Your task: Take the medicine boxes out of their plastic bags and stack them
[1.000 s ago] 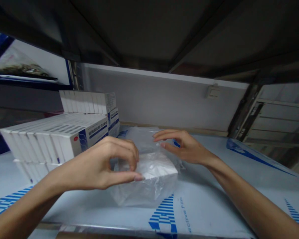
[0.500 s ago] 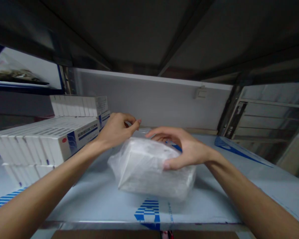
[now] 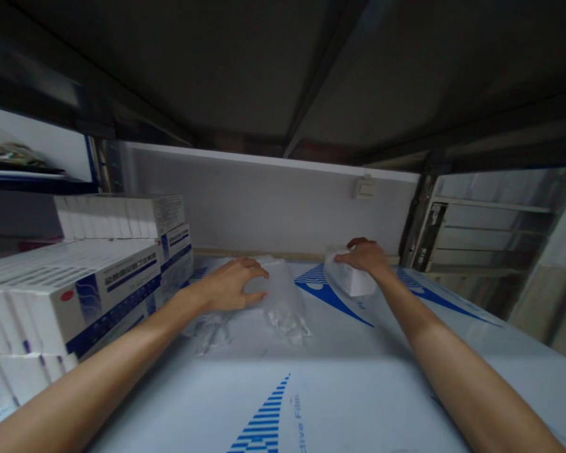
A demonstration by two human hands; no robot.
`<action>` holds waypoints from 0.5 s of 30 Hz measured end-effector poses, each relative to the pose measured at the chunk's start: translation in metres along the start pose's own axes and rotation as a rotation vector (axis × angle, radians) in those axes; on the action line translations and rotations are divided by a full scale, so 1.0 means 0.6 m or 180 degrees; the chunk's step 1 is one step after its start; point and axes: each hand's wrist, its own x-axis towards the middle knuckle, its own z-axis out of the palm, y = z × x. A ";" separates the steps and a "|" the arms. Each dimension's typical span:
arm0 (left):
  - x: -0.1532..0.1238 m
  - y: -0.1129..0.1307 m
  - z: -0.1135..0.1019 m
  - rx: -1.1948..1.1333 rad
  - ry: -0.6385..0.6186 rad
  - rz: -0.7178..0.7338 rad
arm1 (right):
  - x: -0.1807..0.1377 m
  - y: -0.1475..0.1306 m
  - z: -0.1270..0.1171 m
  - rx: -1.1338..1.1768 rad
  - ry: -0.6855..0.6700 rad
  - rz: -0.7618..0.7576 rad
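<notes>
Toward the back right of the shelf, my right hand (image 3: 365, 255) grips a white block-shaped package (image 3: 351, 277) wrapped in clear plastic, its fingers over the top. My left hand (image 3: 233, 283) is farther left, palm down with thumb and fingers apart. Under and beside it lie crumpled clear plastic bags (image 3: 283, 302); whether the fingers press on them I cannot tell. The left forearm passes close to stacked white-and-blue medicine boxes (image 3: 108, 283).
Blue-printed protective film (image 3: 349, 377) covers the shelf surface. Low overhead is a dark upper shelf (image 3: 217, 82). A metal post (image 3: 417, 220) stands at the right rear, and a wall switch (image 3: 365, 189) is on the back wall.
The plastic-wrapped package has gone from the front middle to the back right, with my right hand on it. My left hand is lower in view, its fingers more spread. The view has shifted.
</notes>
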 end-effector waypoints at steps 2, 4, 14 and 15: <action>-0.010 -0.006 -0.003 0.0102 -0.0209 -0.0086 | 0.007 0.011 0.032 -0.0152 0.0012 0.0137; -0.019 -0.010 -0.003 0.0264 -0.0418 -0.0257 | 0.008 0.019 0.051 -0.0269 0.0020 0.0219; -0.030 0.004 0.017 0.0545 -0.0649 -0.0299 | -0.095 -0.095 0.051 -0.0707 0.1163 -0.1902; -0.030 0.004 0.018 0.0484 -0.0664 -0.0224 | -0.109 -0.109 0.055 -0.0812 0.1165 -0.2044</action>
